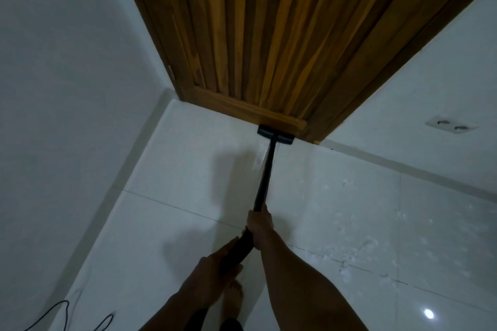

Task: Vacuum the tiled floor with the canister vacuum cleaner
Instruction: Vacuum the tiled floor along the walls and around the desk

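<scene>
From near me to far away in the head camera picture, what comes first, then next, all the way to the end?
bare foot → left hand → right hand → black wand → floor nozzle → wooden door

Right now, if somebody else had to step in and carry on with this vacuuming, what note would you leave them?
Right hand: grip closed round the black wand, on the farther part of the shaft.
Left hand: grip on the wand's near end, closer to the body.
Floor head: on the tiled floor, right at the foot of the wooden door.
Canister: out of view. A black cord lies on the tiles at lower left.
Done: cannot tell from this view.
Left: white crumbs lie scattered over the tiles to the right of the wand.
</scene>
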### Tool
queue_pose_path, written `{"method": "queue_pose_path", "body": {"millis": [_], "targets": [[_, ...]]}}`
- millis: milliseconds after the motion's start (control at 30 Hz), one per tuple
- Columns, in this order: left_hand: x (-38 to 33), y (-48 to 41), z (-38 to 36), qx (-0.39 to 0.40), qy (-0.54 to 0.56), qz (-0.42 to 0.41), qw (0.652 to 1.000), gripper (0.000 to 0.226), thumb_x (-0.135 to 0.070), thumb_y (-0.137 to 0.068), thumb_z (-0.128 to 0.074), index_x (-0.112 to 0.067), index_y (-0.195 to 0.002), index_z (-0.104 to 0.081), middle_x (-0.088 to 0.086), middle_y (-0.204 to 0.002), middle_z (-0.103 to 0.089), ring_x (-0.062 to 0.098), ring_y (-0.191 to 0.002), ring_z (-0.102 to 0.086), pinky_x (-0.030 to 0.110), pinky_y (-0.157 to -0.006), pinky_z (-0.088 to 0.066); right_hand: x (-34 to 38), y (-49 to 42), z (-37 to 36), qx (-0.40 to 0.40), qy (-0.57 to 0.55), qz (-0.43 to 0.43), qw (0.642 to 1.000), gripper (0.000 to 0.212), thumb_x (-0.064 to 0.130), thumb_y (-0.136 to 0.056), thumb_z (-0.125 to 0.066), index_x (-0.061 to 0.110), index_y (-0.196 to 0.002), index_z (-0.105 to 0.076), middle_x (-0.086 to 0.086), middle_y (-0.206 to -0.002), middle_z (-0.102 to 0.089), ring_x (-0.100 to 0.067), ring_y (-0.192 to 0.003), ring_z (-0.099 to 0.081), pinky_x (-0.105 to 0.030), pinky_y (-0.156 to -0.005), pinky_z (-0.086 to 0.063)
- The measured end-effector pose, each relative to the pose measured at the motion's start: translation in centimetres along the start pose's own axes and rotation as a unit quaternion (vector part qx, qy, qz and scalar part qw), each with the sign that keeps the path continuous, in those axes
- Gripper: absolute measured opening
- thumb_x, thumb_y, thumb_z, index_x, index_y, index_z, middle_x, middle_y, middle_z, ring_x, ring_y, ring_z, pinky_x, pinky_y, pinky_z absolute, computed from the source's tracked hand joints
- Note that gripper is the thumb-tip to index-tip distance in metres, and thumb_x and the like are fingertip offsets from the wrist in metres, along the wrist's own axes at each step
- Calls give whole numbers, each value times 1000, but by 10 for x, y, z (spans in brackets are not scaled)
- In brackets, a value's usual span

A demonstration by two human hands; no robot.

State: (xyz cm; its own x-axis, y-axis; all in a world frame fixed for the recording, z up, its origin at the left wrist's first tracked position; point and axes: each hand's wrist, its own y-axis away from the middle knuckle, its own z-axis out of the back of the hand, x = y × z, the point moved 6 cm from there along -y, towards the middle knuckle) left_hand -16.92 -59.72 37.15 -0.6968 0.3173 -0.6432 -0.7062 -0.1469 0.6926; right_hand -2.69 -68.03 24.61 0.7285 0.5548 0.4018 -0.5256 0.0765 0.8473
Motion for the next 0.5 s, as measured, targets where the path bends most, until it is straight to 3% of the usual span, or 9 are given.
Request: {"method": "queue_pose_path", "body": {"millis": [67, 133, 200, 333, 500], "targets": [[-4, -3, -3, 7, -8, 7, 1000, 65, -34, -98, -58, -36, -153, -24, -2, -128, -66, 3, -81, -71, 14, -69, -52, -1, -4, 2, 9, 7, -3, 1000, 56, 22, -96, -45, 32, -150, -33, -14, -110, -66, -29, -74, -66, -33, -56, -58], [-4, -3, -9, 12, -10, 16, 1000, 65, -35, -98, -58, -37, -153, -23, 2, -123, -69, 18, -99, -70, 22, -78, -55, -4, -4, 7, 12, 12, -4, 1000, 57, 23, -96, -48, 32, -150, -34, -13, -110, -65, -28, -71, -66, -32, -54, -58], [-4, -3, -13, 11, -10, 28, 999, 65, -37, -98, -57, -40, -152, -23, 0, -121, -70, 24, -104, -68, 23, -78, -54, -5, -5, 9, 24, -14, -6, 1000, 58, 22, -94, -55, 30, -149, -36, -15, -108, -66, -28, -69, -65, -36, -56, -60], [-2, -1, -15, -18, -11, 33, 999, 66, -42, -97, -57, -44, -152, -22, 0, -123, -69, 23, -101, -70, 31, -86, -56, 0, -1, 11, 33, -74, -10, 997, 63, 12, -90, -59, 31, -146, -39, -17, -101, -66, -26, -60, -61, -33, -54, -57], [8, 16, -22, -44, -28, 8, 999, 65, -35, -98, -55, -44, -152, -21, 1, -121, -70, 17, -99, -70, 27, -86, -56, -12, 23, 8, 30, -117, 6, 993, 63, 10, -95, -55, 35, -149, -37, -12, -81, -62, -21, -53, -57, -30, -51, -54]]}}
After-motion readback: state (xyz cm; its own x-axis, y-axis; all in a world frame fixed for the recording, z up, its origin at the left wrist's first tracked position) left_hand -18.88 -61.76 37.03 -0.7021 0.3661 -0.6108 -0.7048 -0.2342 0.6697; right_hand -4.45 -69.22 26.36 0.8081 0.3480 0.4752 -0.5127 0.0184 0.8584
